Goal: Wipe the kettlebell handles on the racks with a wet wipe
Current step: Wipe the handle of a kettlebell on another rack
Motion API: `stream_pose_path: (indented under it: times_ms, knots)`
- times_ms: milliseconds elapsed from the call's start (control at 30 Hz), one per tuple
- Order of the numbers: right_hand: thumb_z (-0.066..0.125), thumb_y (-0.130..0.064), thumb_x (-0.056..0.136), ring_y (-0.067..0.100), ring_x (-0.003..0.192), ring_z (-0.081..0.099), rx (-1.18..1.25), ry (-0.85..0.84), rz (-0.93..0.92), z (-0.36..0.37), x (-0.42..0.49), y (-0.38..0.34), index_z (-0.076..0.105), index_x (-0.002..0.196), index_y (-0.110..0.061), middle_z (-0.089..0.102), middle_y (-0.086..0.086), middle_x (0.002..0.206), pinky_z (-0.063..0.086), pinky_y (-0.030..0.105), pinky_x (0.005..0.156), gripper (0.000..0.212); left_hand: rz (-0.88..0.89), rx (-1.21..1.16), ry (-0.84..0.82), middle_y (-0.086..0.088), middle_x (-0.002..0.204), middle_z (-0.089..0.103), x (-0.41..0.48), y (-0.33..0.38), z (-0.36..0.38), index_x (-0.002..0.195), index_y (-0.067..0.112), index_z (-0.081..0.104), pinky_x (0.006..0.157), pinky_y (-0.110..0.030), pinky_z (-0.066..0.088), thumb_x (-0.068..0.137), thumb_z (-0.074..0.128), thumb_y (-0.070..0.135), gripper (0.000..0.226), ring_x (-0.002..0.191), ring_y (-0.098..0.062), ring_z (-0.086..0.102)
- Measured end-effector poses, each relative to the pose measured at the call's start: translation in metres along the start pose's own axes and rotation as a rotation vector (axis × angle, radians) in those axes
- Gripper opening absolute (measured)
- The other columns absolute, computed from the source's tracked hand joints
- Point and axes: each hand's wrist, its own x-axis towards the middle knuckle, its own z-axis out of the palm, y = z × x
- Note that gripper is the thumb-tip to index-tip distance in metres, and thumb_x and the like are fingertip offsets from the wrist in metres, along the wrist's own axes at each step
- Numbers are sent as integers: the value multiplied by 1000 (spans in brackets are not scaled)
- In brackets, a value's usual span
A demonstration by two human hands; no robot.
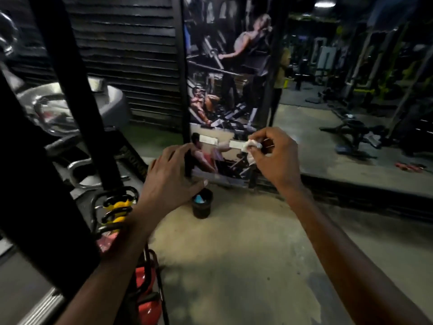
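Note:
My right hand (274,158) pinches a crumpled white wet wipe (250,145) between thumb and fingertips, held up in the air over the floor. My left hand (171,177) hovers to its left with fingers spread and relaxed, holding nothing. Below my left forearm a yellow kettlebell (118,211) with a black handle sits on the dark rack (77,102). Lower down, a red kettlebell (145,299) shows beside my left arm. Neither hand touches a kettlebell.
A small dark tub (202,206) with something blue in it stands on the concrete floor (234,266) just beyond my left hand. Chrome handles (77,170) lie on the rack at left. A poster panel (225,90) stands ahead, gym machines (351,134) at right.

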Motion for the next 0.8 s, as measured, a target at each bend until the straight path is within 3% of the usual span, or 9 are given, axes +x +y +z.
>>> stream_pose_path:
  times_ms: [167,333,400,600,700,800]
  knots:
    - [78,-6,78,7,78,65,158,-107,-79,111,69,36,70,88,-17,68,-7,88,57,36,71,17,-125,88,96,1,146,45,48,-65,22,150,29,40,108,-34,28,76,82,51,88,135,-20,42]
    - [75,-6,80,10,77,67,327,-226,-135,232,118,51,71,87,-20,69,-5,87,57,39,72,17,-276,173,168,3,145,46,79,-127,31,150,29,40,110,-40,31,72,70,63,90,135,-19,41]
    - [74,-6,81,11,77,67,392,-301,-162,275,131,49,71,88,-18,69,-4,89,57,40,73,15,-339,216,203,3,144,46,84,-150,32,149,28,41,108,-37,31,71,76,58,91,134,-20,43]
    - [76,-14,81,12,75,68,584,-508,-230,385,147,25,69,85,-23,69,-5,88,57,42,71,12,-557,339,280,2,141,51,72,-201,27,147,27,45,102,-38,35,69,71,58,88,130,-22,47]
    - [79,-13,80,11,79,67,682,-640,-294,431,139,7,70,87,-23,69,-7,90,57,41,73,15,-703,401,330,2,143,49,52,-221,29,148,30,44,101,-34,31,71,78,55,88,132,-20,45]
    - [80,-15,81,11,81,66,800,-792,-372,472,120,-9,70,90,-21,69,-6,90,56,37,73,15,-873,425,394,-2,144,46,25,-224,37,151,27,40,107,-35,33,76,79,52,88,132,-22,45]
